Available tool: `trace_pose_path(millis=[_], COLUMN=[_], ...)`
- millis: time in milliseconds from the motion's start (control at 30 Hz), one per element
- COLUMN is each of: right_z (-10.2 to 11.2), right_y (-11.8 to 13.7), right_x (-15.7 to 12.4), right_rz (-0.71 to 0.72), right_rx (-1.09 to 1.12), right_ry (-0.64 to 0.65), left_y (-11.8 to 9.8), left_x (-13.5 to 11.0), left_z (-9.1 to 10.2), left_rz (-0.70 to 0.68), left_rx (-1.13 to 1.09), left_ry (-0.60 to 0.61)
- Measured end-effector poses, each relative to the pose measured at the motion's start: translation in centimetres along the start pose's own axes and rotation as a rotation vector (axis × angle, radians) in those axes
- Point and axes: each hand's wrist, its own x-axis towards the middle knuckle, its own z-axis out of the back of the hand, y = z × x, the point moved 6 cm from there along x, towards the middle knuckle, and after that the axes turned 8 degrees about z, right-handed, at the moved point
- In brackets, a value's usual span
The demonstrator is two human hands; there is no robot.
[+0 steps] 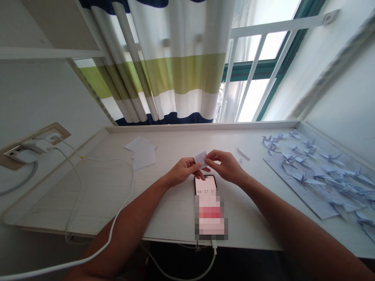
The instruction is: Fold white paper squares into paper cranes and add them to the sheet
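Though partial, "00:21:0" [206, 192] on phone [209, 208] near held paper [200, 157]

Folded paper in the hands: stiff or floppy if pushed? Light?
The folded paper is probably very light: a small piece pinched by the fingertips of the left hand and right hand. Likely stiffer than the loose sheets, since it looks folded compact. Its visible edges look thin, so a push may crease it.

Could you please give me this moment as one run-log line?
left hand: holding folded paper; right hand: fingers at folded paper; smartphone: on desk, near hands; paper sheets: desk left; origami cranes: desk right
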Motion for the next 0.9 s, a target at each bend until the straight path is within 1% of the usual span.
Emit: trace_pose_path(millis=[133, 433, 600, 767, 900], right_z=[0.0, -0.3, -0.4, -0.5, -0.6], right_y=[0.2, -0.7, -1.2, -1.5, -1.5], right_x=[0.0, -0.1, -0.1, -0.2, -0.2], right_rz=[-0.003, -0.055, -0.068, -0.076, -0.114], right_rx=[0.009, 0.145, 0.183, 0.221, 0.228], right_ry=[-0.011, -0.036, -0.035, -0.031, -0.071], left_y=[0.0, 0.5, 0.7, 0.7, 0.5], left_x=[0.0, 0.2, 0.3, 0.1, 0.1], left_z=[-0.1, -0.1, 0.0, -0.1, -0.1], left_rz=[0.005, 0.017, 0.03, 0.046, 0.047], left_rx=[0.016, -0.008, -0.02, -0.01, -0.007], left_ry=[-0.052, -0.041, -0.032, 0.001, -0.03])
